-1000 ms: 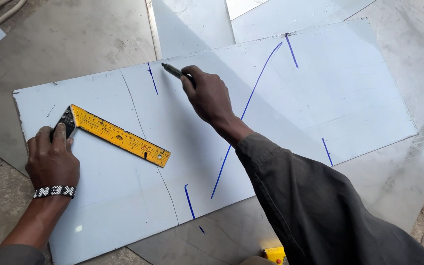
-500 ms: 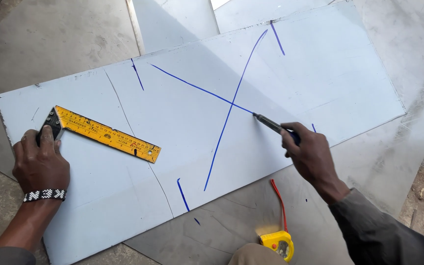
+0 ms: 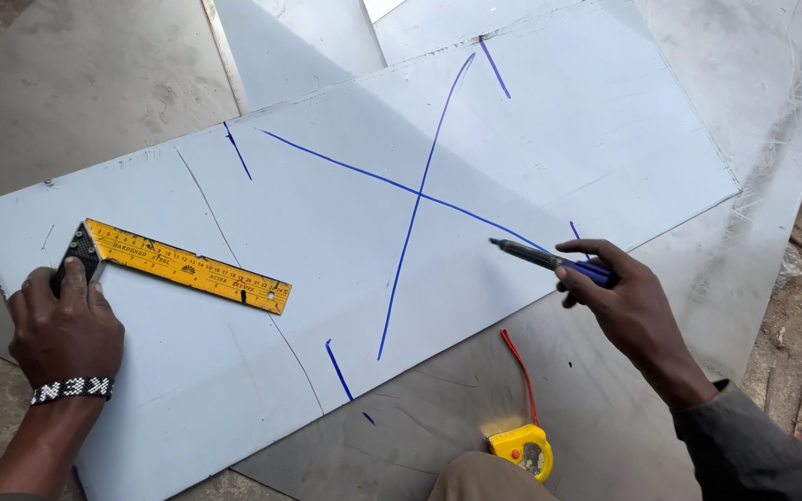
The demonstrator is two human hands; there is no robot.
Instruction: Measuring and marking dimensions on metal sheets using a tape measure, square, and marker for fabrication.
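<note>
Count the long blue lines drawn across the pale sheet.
2: one long blue line runs from the upper edge down toward the near edge; the other slants from upper left to the marker, crossing it mid-sheet.

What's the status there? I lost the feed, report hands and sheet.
Left hand on yellow square. Right hand holds blue marker over pale sheet, blue X drawn. Tape measure lies off the sheet.

- Under our left hand (image 3: 65, 327) the black stock of the yellow try square (image 3: 187, 267) is partly hidden.
- Our right hand (image 3: 626, 306) covers the blue marker's (image 3: 549, 261) rear.
</note>
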